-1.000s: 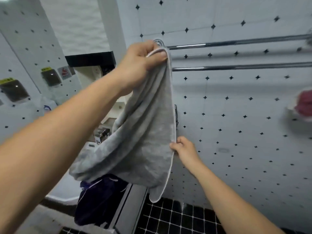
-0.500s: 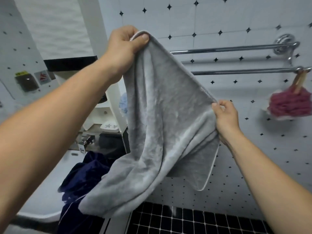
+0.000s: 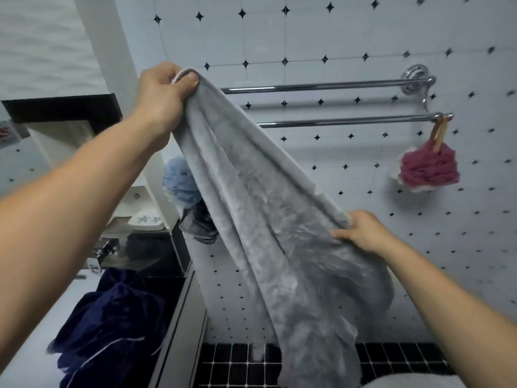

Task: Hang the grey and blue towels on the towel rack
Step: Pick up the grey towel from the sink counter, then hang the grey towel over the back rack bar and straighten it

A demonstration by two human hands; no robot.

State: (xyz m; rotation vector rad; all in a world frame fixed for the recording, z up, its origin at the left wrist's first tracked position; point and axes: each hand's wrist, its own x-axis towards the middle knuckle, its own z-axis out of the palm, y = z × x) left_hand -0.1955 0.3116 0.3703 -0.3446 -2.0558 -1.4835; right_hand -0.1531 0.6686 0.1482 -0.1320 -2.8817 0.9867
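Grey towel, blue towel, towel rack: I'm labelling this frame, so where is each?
grey towel [image 3: 265, 219], head view, middle of the cloth.
blue towel [image 3: 112, 326], head view, crumpled middle folds.
towel rack [image 3: 335, 123], head view, bare lower bar.

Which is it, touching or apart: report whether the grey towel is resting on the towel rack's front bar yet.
Cannot tell. In the head view the grey towel, held by the left hand and right hand, overlaps the towel rack bars' left ends, hiding any contact or gap.

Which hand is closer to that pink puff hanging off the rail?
Right. The right hand grips the grey towel just below-left of the pink bath puff; the left hand holds the towel's corner far across.
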